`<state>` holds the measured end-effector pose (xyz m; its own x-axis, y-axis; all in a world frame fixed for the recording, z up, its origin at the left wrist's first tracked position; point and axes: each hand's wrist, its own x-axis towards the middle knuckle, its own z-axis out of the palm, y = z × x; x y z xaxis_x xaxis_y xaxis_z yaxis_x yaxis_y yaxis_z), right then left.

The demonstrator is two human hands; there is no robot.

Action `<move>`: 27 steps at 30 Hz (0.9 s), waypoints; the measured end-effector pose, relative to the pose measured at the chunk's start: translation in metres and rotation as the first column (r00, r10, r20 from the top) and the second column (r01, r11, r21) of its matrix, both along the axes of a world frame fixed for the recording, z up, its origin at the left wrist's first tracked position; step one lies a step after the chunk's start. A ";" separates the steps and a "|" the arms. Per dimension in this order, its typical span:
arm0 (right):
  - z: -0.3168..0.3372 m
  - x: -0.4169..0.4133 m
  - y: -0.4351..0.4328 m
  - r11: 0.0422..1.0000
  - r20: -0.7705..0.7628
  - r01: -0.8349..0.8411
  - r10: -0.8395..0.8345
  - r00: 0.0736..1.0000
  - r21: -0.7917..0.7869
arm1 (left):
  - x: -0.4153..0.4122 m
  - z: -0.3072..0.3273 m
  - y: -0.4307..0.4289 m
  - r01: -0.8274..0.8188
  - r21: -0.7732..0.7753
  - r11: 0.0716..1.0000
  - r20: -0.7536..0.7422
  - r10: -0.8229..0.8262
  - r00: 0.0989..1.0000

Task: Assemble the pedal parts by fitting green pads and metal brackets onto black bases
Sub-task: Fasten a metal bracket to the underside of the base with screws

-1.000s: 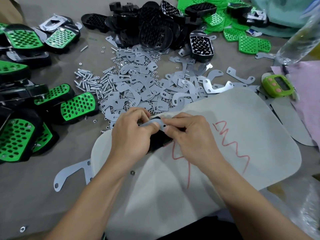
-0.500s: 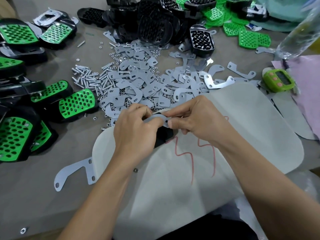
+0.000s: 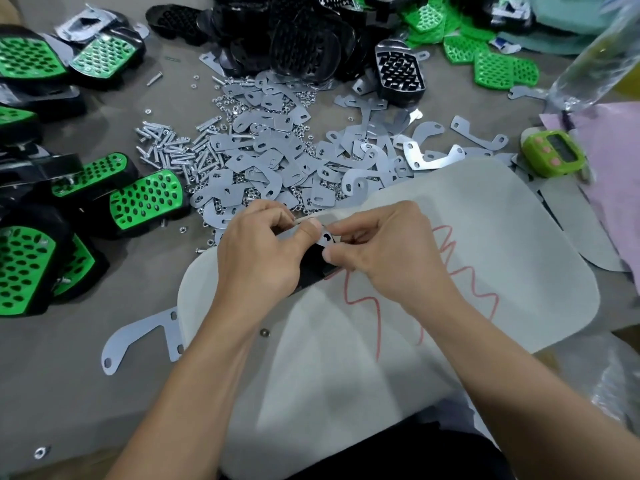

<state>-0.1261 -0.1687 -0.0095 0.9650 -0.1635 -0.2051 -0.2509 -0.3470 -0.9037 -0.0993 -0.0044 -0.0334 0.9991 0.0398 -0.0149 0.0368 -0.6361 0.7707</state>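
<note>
1. Grey table [image 3: 69, 393] crowded with parts, with a white sheet [image 3: 485, 237] spread at the near edge as the work place.
2. Left grip [image 3: 259, 258] curled round a black base [image 3: 311, 268], holding it just above the white sheet, thumb pressed on a metal bracket [image 3: 325, 239].
3. Right grip [image 3: 384, 254] pinching the other end of the same metal bracket between thumb and fingers, laying it on the black base.
4. Judged as the middle of one unit: bracket being lined up, with no fastening visible yet.
5. Already done: several finished pedals [image 3: 145, 199] with green pads in place, gathered at the left side of the table.
6. Left to do, probably a lot: a heap of loose brackets [image 3: 270, 157] just beyond both grips, screws [image 3: 166, 147] beside it, a pile of bare bases [image 3: 294, 36] at the far side, loose green pads [image 3: 502, 67] far right.
7. Hidden or unclear:
   - Most of the black base covered by both grips, so impossible to tell if a green pad sits on it.
   - Thin pale piece [image 3: 303, 219] at the left fingers, maybe a screw, not sure.
   - Finished pedals and far piles cut off by the frame edges.
</note>
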 end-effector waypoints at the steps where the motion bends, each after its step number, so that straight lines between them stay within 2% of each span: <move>1: -0.003 -0.003 0.002 0.999 -0.002 0.036 -0.036 0.999 0.017 | 0.000 0.000 0.001 -0.002 0.005 1.000 0.000 0.002 1.000; 3: -0.008 -0.008 0.007 0.996 0.005 0.083 -0.083 0.997 0.040 | -0.001 -0.001 0.001 0.011 0.007 1.000 0.001 -0.011 1.000; 5: -0.011 -0.013 0.012 0.994 0.041 0.106 -0.106 0.994 -0.005 | 0.000 -0.001 0.002 0.024 0.009 1.000 0.005 -0.024 1.000; 7: -0.015 -0.019 0.017 0.987 0.089 0.125 -0.116 0.989 -0.097 | 0.000 -0.001 0.003 0.044 0.028 0.999 0.002 -0.044 0.999; 12: -0.019 -0.030 0.027 0.914 0.321 0.102 0.032 0.947 -0.393 | 0.003 -0.001 0.005 0.072 0.051 0.996 -0.015 -0.071 0.997; 13: -0.020 -0.031 0.028 0.919 0.319 0.119 0.008 0.948 -0.376 | 0.004 -0.001 0.007 0.079 0.032 0.996 -0.021 -0.079 0.997; 16: -0.019 -0.033 0.035 0.979 0.221 0.141 -0.107 0.969 -0.147 | 0.009 -0.001 0.018 0.111 -0.042 0.993 -0.043 -0.112 0.993; 20: -0.018 -0.037 0.041 0.971 0.278 0.164 -0.111 0.954 -0.173 | 0.010 -0.002 0.024 0.141 -0.054 0.989 -0.045 -0.144 0.989; 24: -0.020 -0.034 0.044 0.954 0.232 0.102 -0.035 0.972 -0.281 | 0.006 0.001 0.022 0.129 -0.096 0.987 -0.037 -0.133 0.990; 27: -0.026 -0.032 0.043 0.955 0.237 0.079 -0.010 0.972 -0.286 | 0.006 0.004 0.023 0.133 -0.169 0.977 -0.068 -0.146 0.987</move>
